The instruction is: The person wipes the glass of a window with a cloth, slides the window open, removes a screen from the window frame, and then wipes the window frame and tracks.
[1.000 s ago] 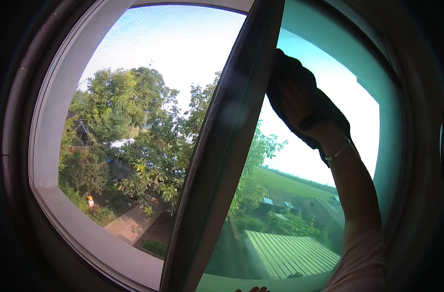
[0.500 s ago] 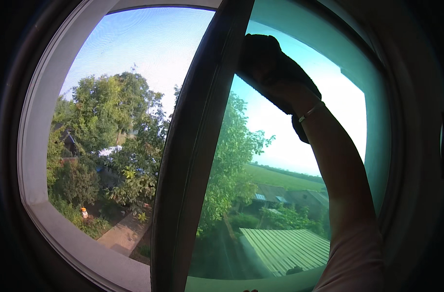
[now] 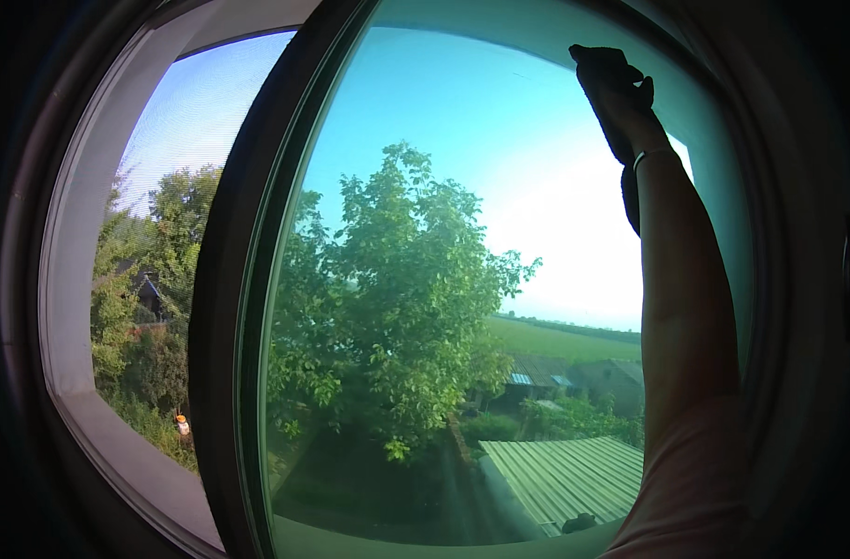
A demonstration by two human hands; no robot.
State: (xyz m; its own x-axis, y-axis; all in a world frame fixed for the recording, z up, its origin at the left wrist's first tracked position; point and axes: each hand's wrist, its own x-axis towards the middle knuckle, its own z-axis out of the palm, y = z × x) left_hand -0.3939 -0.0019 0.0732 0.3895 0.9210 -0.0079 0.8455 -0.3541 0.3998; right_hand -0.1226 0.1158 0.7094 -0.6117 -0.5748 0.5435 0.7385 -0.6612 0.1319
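Note:
My right hand [image 3: 627,110] is raised high at the upper right, closed on a dark cloth [image 3: 596,69]. The cloth looks nearly black against the light, and a strip of it hangs down beside my wrist. Hand and cloth are at the upper right part of a green-tinted window pane [image 3: 425,93]; whether the cloth touches the glass is hard to tell. A thin band circles the wrist of my bent right arm. My left hand is out of the picture.
A dark upright sash bar [image 3: 248,279] borders the pane on its left. Beyond it is a meshed opening within a pale window frame [image 3: 71,373]. Outside stand a leafy tree [image 3: 406,307], a ribbed roof [image 3: 569,480] and a green field [image 3: 564,340].
My right hand has moved right and slightly up with the cloth. The dark sash bar now stands farther left, with more tinted glass showing and less of the meshed opening.

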